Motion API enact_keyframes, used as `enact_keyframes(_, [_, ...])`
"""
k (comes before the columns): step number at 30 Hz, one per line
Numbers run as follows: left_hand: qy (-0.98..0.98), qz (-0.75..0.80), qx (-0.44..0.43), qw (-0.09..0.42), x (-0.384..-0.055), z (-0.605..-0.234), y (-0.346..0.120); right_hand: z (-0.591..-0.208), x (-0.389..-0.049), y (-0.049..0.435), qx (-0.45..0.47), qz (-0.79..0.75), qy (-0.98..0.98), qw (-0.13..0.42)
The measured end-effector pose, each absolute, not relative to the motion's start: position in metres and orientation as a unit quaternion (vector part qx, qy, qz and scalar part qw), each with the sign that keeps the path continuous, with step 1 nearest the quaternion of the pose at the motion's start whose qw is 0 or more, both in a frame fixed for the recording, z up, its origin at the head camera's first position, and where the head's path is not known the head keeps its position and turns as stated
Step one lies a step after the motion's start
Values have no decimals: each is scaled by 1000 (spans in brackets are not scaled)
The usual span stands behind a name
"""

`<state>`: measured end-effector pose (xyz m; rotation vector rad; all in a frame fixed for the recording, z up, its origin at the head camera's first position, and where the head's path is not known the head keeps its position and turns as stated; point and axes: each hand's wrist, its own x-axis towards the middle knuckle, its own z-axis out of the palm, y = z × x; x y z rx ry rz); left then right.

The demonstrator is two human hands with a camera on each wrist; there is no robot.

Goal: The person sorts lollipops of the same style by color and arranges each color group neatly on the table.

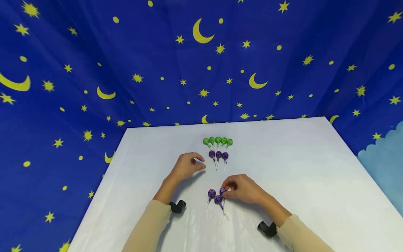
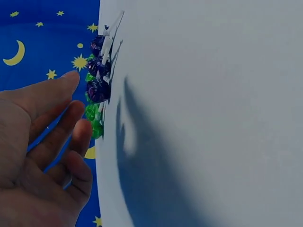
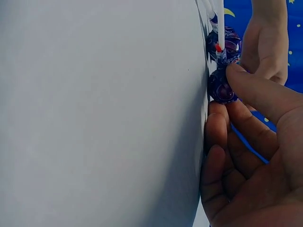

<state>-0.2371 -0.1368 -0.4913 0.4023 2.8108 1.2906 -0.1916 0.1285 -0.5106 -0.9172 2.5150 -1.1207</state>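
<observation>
My right hand point(image 1: 245, 189) pinches the head of a purple-wrapped lollipop point(image 3: 221, 89) between thumb and fingers, low at the table. Two more purple lollipops lie close by, one on the left point(image 1: 211, 193) and one in front point(image 1: 218, 200), sticks toward me. My left hand point(image 1: 188, 166) hovers above the table with loosely bent fingers and holds nothing. Just to its right is a group of three purple lollipops point(image 1: 218, 154), which also shows beyond its fingertips in the left wrist view. Behind them several green lollipops point(image 1: 218, 140) lie fanned side by side, their sticks partly hidden.
A white table point(image 1: 283, 157) carries everything. Its far edge meets a blue cloth point(image 1: 170, 56) with yellow moons and stars, which also hangs at the sides. Black wrist devices stick out beside the left point(image 1: 178, 207) and right point(image 1: 267, 229) cuffs.
</observation>
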Motion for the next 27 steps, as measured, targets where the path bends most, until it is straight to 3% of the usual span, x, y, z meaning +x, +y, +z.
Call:
enact_keyframes(7, [896, 402, 179, 67, -220, -492, -138, -518, -187, 126, -306, -392, 858, 129])
enact_keyframes(17, [890, 390, 217, 97, -187, -501, -137, -520, -184, 124, -309, -401, 852, 134])
enact_keyframes(27, [856, 439, 241, 131, -176, -506, -134, -514, -191, 126, -316, -400, 851, 126])
